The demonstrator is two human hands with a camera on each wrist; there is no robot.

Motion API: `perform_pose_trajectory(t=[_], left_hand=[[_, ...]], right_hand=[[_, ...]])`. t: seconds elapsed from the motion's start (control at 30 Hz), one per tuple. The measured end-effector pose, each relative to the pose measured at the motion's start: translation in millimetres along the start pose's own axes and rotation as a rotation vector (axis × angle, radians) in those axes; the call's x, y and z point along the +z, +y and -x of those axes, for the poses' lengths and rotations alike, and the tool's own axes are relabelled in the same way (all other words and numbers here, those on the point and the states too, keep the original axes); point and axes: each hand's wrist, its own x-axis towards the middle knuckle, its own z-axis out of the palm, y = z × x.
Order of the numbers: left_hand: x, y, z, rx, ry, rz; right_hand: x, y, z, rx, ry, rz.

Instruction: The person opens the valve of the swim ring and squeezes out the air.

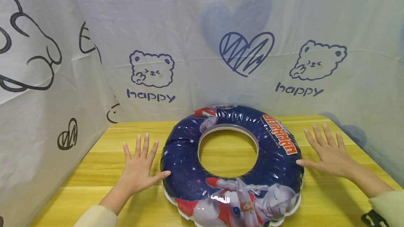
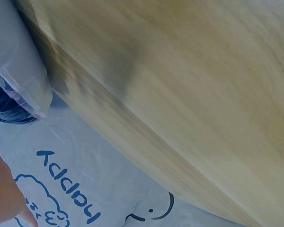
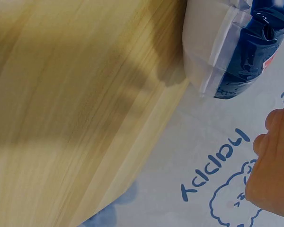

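An inflated swim ring point(image 1: 183, 153), dark blue with a starry print, a silver-and-red figure and orange "ULTRAMAN" lettering, lies on the wooden table. My left hand point(image 1: 138, 171) is at its left side with fingers spread, the thumb tip at the ring's edge. On the other side, my right hand point(image 1: 331, 155) is spread too, its thumb tip by the ring's right edge. Whether either thumb truly touches, I cannot tell. Both wrist views catch part of a hand and the ring's white underside, with the swim ring point(image 2: 23, 61) at upper left and the swim ring point(image 3: 208, 42) at upper right.
The yellow wood-grain table point(image 1: 94, 164) has rounded far corners. Behind it hangs a pale cloth point(image 1: 195, 80) printed with bears, hearts and "happy"; more cloth hangs at the left. A dark strap point(image 1: 374, 218) shows at the right sleeve.
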Motion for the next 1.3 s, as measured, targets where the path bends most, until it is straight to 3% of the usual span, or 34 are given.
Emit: perform_pose_trajectory(t=[0.53,0.93,1.3], left_hand=[[1.2,-0.7,-3.3,-0.020,0.000,0.013],[-1.6,7.6,-16.0,-0.132,-0.121,0.220],[9.0,15.8,-28.3,-0.232,-0.208,0.423]], right_hand=[[1,0,-3,-0.005,0.011,-0.043],[0,-13,-20,-0.014,0.040,-0.241],[15,-26,-33,0.014,0.016,-0.328]])
